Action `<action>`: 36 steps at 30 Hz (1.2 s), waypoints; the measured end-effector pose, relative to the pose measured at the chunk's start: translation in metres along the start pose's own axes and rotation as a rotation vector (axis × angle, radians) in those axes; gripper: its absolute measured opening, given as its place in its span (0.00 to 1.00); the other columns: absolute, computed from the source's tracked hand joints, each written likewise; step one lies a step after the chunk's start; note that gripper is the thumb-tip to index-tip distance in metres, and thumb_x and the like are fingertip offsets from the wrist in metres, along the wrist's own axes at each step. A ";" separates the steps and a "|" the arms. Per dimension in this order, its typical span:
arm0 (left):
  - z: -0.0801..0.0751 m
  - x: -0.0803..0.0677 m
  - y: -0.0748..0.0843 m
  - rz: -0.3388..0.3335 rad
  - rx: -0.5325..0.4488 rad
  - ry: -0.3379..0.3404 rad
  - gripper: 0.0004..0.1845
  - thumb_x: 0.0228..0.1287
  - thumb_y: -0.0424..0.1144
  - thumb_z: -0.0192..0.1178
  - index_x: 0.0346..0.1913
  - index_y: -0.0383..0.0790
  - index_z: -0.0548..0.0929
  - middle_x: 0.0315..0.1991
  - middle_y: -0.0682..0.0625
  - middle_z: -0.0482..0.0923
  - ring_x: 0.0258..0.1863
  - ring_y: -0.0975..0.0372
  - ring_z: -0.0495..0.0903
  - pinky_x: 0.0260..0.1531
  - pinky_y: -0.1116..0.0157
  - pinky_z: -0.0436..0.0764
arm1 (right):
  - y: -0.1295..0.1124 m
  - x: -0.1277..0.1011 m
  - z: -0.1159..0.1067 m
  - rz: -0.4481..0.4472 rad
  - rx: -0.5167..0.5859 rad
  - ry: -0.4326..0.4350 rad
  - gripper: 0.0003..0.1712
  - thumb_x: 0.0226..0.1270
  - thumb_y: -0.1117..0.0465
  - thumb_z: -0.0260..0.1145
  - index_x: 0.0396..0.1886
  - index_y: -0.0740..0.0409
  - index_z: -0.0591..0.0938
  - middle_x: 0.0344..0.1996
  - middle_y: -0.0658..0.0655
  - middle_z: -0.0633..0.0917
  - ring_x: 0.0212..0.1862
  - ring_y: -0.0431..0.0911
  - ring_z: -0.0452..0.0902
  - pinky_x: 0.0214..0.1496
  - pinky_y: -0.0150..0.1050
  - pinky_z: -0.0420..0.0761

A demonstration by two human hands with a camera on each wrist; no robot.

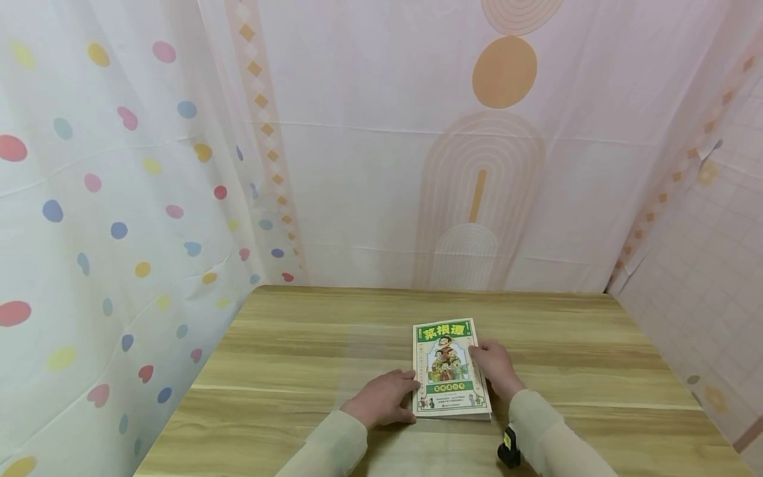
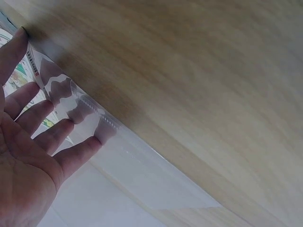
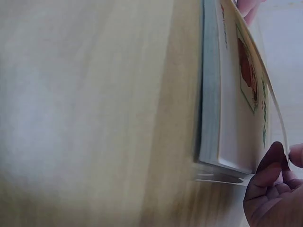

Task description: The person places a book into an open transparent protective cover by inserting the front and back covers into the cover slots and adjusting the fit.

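A paperback book with a green and cream illustrated cover lies on the wooden table. Clear plastic film spreads out from the book's left side and also shows under its edge in the right wrist view. My left hand rests along the book's left edge, its fingers spread and nearly straight, fingertips against the film. At the opposite edge, my right hand pinches the front cover between thumb and finger. That cover stands bent up from the page block.
The wooden table reaches back to a pale patterned curtain. A dotted curtain hangs at the left and another patterned cloth at the right. A small black device sits at my right wrist.
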State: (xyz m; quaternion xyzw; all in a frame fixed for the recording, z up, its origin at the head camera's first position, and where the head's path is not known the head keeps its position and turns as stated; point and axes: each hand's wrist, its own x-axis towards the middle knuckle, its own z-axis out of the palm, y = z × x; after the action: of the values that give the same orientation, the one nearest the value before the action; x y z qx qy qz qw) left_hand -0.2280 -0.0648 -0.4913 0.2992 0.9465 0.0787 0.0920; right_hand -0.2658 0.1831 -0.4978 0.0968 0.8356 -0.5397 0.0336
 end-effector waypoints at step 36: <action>-0.003 -0.003 0.001 0.019 0.020 0.007 0.31 0.57 0.51 0.72 0.63 0.44 0.80 0.71 0.45 0.67 0.69 0.52 0.67 0.66 0.56 0.68 | -0.004 -0.012 0.003 0.054 0.014 0.099 0.17 0.74 0.59 0.54 0.44 0.68 0.82 0.38 0.60 0.81 0.42 0.51 0.72 0.41 0.42 0.72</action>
State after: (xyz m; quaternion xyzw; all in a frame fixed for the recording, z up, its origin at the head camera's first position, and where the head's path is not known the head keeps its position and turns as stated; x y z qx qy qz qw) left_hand -0.2257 -0.0656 -0.4882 0.3089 0.9446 0.0710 0.0848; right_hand -0.2545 0.1774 -0.4937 0.1464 0.8294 -0.5391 0.0061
